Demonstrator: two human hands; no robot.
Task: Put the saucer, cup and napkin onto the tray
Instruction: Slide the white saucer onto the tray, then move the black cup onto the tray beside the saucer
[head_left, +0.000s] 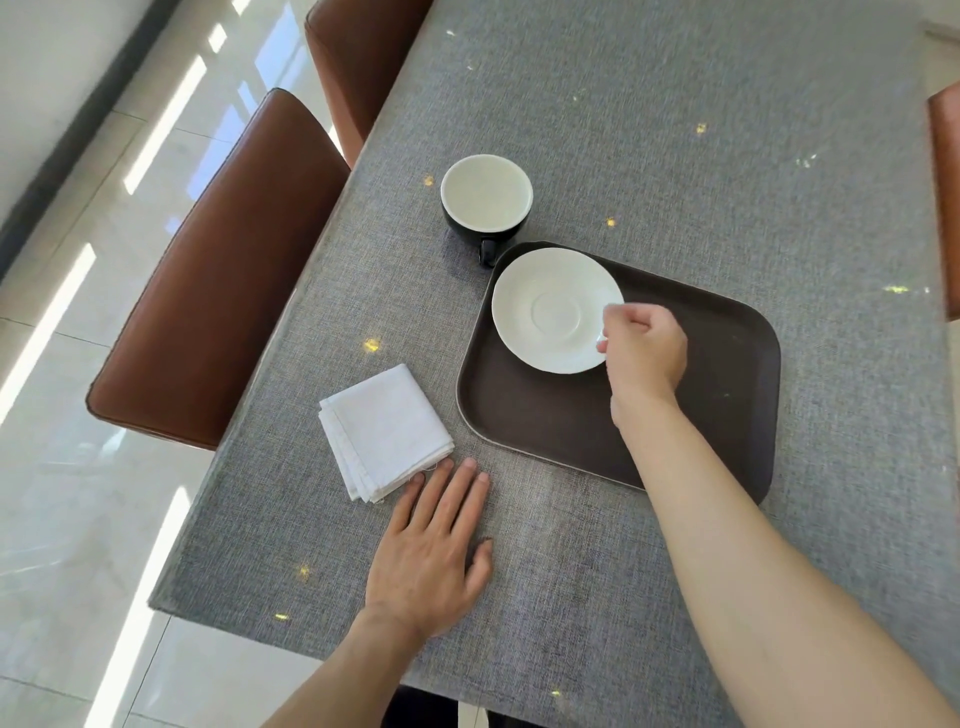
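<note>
A white saucer (553, 309) is over the far left corner of the dark brown tray (691, 415); my right hand (641, 351) grips its right rim. Whether the saucer rests on the tray or hovers just above it, I cannot tell. A black cup (485, 200) with a white inside stands on the table just beyond the tray's far left corner, its handle pointing toward the tray. A folded white napkin (384, 431) lies on the table left of the tray. My left hand (434, 551) lies flat on the tablecloth, its fingertips at the napkin's near corner.
The table is covered with a grey woven cloth (675, 130). Two brown leather chairs (218, 275) stand along its left side, and another chair's edge (945, 202) shows at the far right. The table's left edge runs close to the napkin.
</note>
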